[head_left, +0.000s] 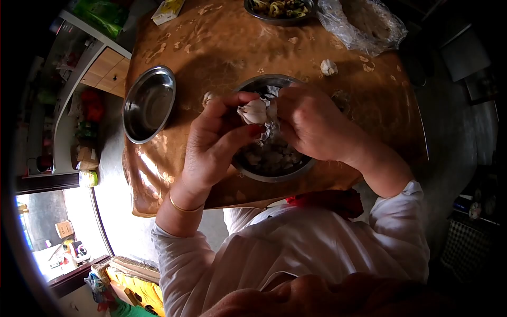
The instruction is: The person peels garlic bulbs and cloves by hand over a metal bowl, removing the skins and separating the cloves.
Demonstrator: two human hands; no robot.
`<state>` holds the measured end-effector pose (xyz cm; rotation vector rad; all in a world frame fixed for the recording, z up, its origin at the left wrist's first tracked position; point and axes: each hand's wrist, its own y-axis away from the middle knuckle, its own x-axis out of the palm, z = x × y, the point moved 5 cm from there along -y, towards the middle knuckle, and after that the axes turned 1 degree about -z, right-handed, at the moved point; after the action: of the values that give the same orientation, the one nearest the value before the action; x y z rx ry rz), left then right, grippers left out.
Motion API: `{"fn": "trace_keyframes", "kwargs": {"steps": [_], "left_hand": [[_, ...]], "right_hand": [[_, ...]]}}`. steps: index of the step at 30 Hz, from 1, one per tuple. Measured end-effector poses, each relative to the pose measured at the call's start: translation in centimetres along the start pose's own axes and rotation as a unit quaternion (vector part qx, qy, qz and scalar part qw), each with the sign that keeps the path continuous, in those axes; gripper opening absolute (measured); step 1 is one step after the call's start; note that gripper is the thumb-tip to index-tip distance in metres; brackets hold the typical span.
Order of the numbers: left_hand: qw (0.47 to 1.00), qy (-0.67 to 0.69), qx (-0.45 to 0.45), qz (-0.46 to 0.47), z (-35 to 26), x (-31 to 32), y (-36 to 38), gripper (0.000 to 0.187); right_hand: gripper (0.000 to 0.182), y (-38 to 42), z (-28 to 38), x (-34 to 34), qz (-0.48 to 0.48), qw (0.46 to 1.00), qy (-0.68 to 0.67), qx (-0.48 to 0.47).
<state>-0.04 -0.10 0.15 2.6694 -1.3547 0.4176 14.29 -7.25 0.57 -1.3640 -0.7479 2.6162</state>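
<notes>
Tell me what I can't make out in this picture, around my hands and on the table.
All in the head view:
White garlic bulb: partly hidden by the bare left hand.
Bare right hand: some fingertips hidden behind the hand itself.
Round silver metal bowl underneath: interior partly covered by both hands.
Round metal bowl of food: cut off by the top edge.
Crumpled clear plastic bag: contents obscured by its plastic.

I see a table [301, 50] covered by a brown patterned cloth [216, 53]. On it I make out a large bowl [274, 178] near the front edge, an oval-looking basin [150, 104] to the left, a garlic bulb [328, 67], a partly hidden second bulb [208, 99], a packet [168, 11], a food dish [280, 21] and a plastic bag [364, 26].
</notes>
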Motion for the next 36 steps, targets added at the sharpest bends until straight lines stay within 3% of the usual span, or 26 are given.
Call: {"fn": "trace_keyframes", "kwargs": {"steps": [5, 14, 20, 23, 29, 36], "left_hand": [[1.0, 0.02, 0.008, 0.0, -0.1, 0.1, -0.2, 0.045], [0.991, -0.12, 0.049, 0.013, 0.4, -0.1, -0.3, 0.048], [0.985, -0.163, 0.056, -0.014, 0.6, -0.1, -0.4, 0.049], [0.956, -0.273, 0.11, 0.011, 0.4, -0.2, -0.6, 0.049], [0.935, -0.33, 0.13, 0.019, 0.1, 0.0, -0.5, 0.047], [0.99, -0.124, 0.051, 0.031, 0.1, 0.3, 0.0, 0.049]], "right_hand": [[0.022, 0.2, -0.3, 0.8, 0.062, 0.996, 0.07, 0.003], [0.021, 0.7, 0.1, 0.9, 0.04, 0.985, 0.163, -0.041], [0.024, -0.1, 0.5, -1.3, -0.004, 0.999, 0.042, 0.027], [0.019, -0.1, 0.5, -1.4, -0.027, 0.999, -0.005, 0.036], [0.013, -0.1, 0.6, -0.8, -0.021, 0.997, -0.075, 0.025], [0.015, 0.0, 0.3, -0.5, -0.01, 1.0, -0.017, 0.013]]}}
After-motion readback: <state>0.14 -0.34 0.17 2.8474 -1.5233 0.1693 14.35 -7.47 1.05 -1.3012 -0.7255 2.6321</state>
